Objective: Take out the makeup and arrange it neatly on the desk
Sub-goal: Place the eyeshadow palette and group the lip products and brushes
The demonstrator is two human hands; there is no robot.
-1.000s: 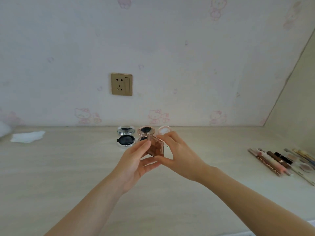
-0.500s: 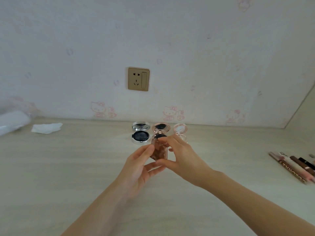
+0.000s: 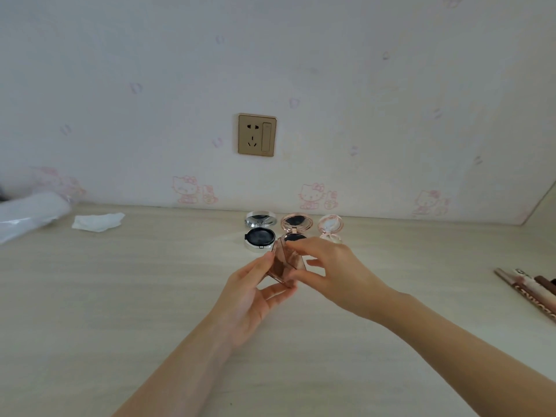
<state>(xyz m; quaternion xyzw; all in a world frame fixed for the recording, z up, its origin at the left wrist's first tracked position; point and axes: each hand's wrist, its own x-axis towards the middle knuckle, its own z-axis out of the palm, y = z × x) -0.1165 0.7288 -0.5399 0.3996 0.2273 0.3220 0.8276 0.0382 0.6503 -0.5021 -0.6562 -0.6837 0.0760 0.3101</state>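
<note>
1. Left hand (image 3: 249, 291): palm up above the worktop (image 3: 120, 296), thumb and fingertips grasping the lower edge of a small brown translucent case (image 3: 284, 263).
2. Right hand (image 3: 328, 270): reaches in from the right, thumb and forefinger pinching the case's upper leaf. The case is held between both hands, clear of the worktop, and its two leaves appear to stand slightly apart.
3. Just beyond the hands, by the wall, three round compacts stand open in a row: a silver compact (image 3: 259, 233), a rose-gold compact (image 3: 296, 225) partly hidden by the case, and a pale pink compact (image 3: 330, 227).
4. Well to the right of the right hand lie several stick-shaped cosmetics (image 3: 529, 290), side by side.
5. Far to the left of the left hand lie a white tissue (image 3: 97, 221) and a blurred clear bag (image 3: 27, 215).
6. Step in hand, by judgement: opening the case for display like the compacts.
7. Next move, by judgement: swing the lid fully back, then set the case down in line with the row, without nudging the compacts.
</note>
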